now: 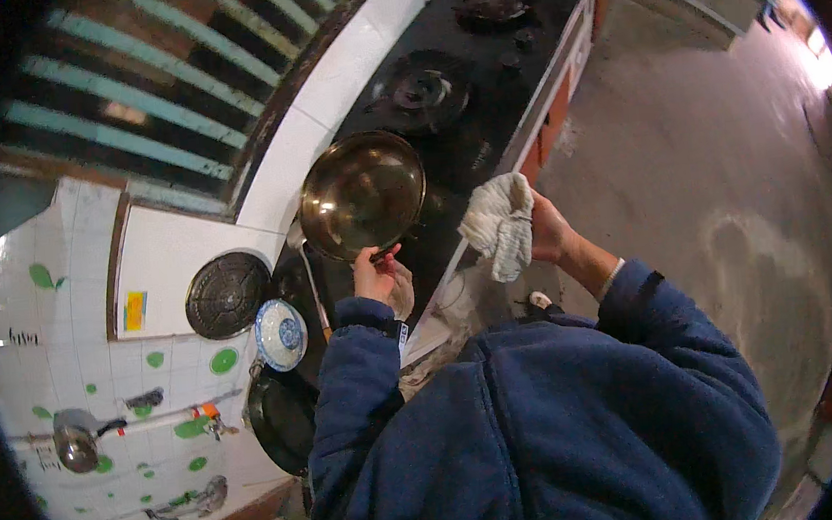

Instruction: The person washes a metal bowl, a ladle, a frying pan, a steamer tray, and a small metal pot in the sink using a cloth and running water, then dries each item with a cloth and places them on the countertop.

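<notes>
My left hand point(379, 276) grips the near rim of a shiny, brownish metal pan point(363, 194), its fingers at the edge where a small handle may be hidden. The pan's inside faces up, and it is over the dark stove top point(445, 162). To the right, my right hand point(549, 227) holds a crumpled whitish cloth point(501, 224) near the counter's front edge, apart from the pan. A long-handled metal utensil point(309, 276) lies to the left of the pan.
Gas burners point(421, 92) lie beyond the pan. At left are a blue-and-white lidded or upturned dish point(281, 335), a dark round grate point(228, 294) and a dark pan point(282, 421). A ladle point(77, 448) hangs by the tiled wall. Concrete floor point(672, 166) lies at right.
</notes>
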